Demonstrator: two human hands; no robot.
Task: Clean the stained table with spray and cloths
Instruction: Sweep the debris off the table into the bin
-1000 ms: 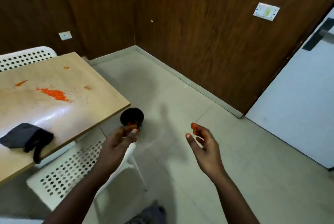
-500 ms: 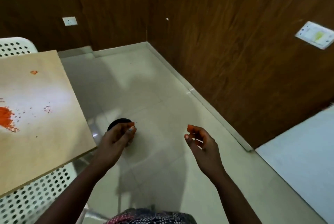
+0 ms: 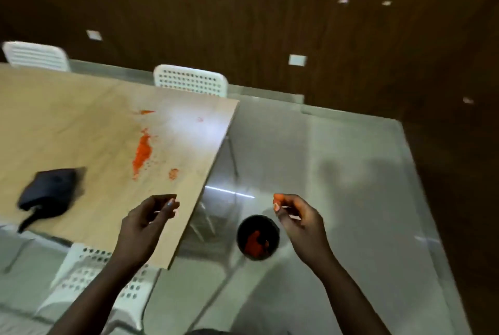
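Orange stain (image 3: 142, 151) back in full view on the pale wood worktop (image 3: 81, 118): half a second ago only its right edge showed, so the head has swung left, toward the job. Dark cloth (image 3: 50, 189) in frame again too, lying on the worktop left of the stain, well apart from both hands. Black pot (image 3: 258, 238) with orange paste in it stands on the floor just off the worktop corner, now between the hands; earlier it sat half hidden behind the left hand. Left hand (image 3: 147, 222) hovers over the worktop's near edge, fingers loosely curled, thumb near fingertips; motion blur makes it hard to say whether it pinches anything, probably nothing. Right hand (image 3: 298, 219) over the floor, fingers relaxed and loosely bent, orange on the tips, holding nothing. Judgement: staining looks finished, cleaning not yet begun; cloth untouched, no spray bottle in view. White perforated chairs (image 3: 190, 80) beyond and beneath the worktop. No brand, label or readable writing anywhere; wall plates blank at this blur.
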